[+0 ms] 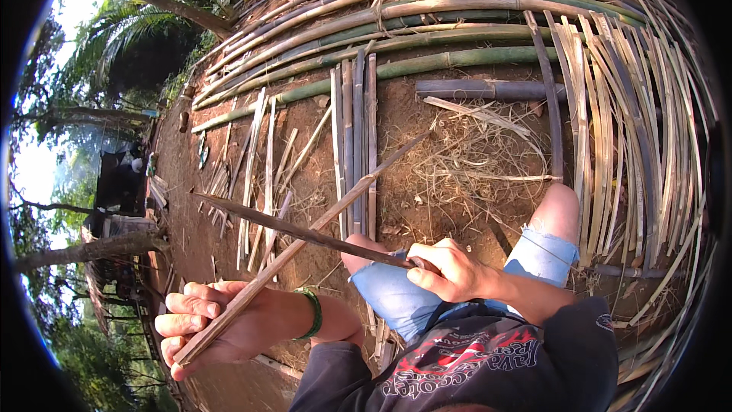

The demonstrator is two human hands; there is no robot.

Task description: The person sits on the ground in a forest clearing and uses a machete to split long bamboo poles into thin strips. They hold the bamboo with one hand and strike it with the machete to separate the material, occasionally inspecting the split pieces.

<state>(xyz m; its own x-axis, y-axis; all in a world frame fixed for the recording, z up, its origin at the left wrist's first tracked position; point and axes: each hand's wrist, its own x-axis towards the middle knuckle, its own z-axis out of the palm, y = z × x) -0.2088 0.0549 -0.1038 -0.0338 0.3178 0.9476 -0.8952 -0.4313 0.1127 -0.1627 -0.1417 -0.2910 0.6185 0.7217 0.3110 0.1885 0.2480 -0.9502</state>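
While the left hand (210, 328) is clamped on a bamboo strip (305, 236), the right hand (450, 268), closed around a long dark blade (305, 234), crosses it above the knees; a slip could plausibly carry the edge toward fingers or leg. Bare earth (427, 175) lies below, cut bamboo poles (427, 30) and split slats (640, 145) all around.

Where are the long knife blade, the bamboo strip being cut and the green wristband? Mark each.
long knife blade (305, 233), head view, mid-blade, where it crosses the strip.
bamboo strip (358, 189), head view, on its upper half beyond the blade.
green wristband (314, 313), head view, on the band at the left wrist.
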